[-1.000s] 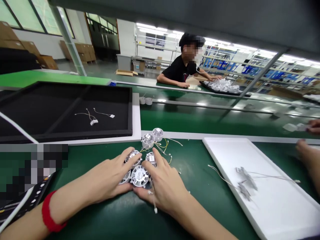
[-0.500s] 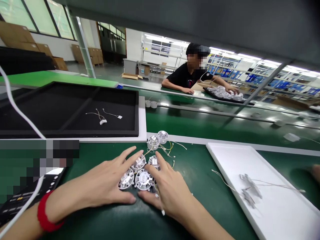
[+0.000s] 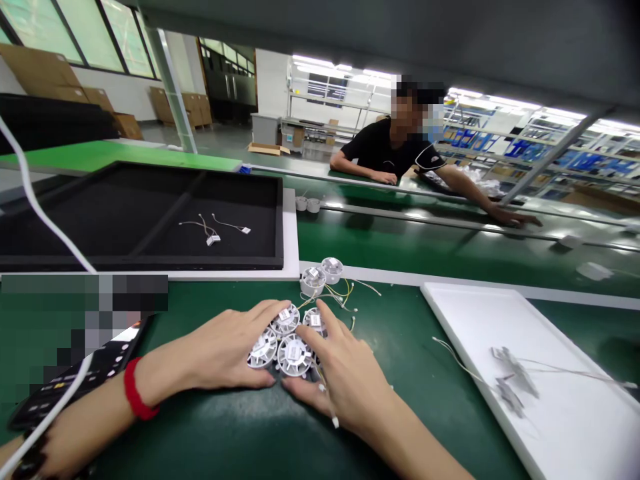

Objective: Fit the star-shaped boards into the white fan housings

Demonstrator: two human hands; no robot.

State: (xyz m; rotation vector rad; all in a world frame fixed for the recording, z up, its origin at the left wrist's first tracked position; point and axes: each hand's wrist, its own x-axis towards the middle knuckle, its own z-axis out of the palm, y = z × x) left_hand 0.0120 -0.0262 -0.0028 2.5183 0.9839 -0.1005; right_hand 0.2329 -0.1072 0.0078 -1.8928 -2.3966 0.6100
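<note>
Several small round white spoked units (image 3: 295,355) with labels on top stand close together on the green work surface. My left hand (image 3: 227,347) curves round the cluster from the left, fingers behind it and thumb at the near side. From the right, my right hand (image 3: 345,373) wraps the same cluster, its fingers over the right-hand units, which they partly hide. A thin wire with a white connector (image 3: 335,421) hangs by the right hand. Just beyond, two similar round units (image 3: 314,280) touch each other, with loose white and yellow leads (image 3: 346,291) beside them.
At left lies a black tray (image 3: 150,220) with small wired connectors (image 3: 213,240). A white tray (image 3: 470,300) at right holds grey wired parts (image 3: 515,380). A white cable (image 3: 55,227) crosses the left side. Across the line, a co-worker (image 3: 385,150) reaches over the bench.
My left hand has closed in on the cluster, its fingers now lower and nearer the units. Opposite, the co-worker's arm has moved from the pile of white parts out to the right.
</note>
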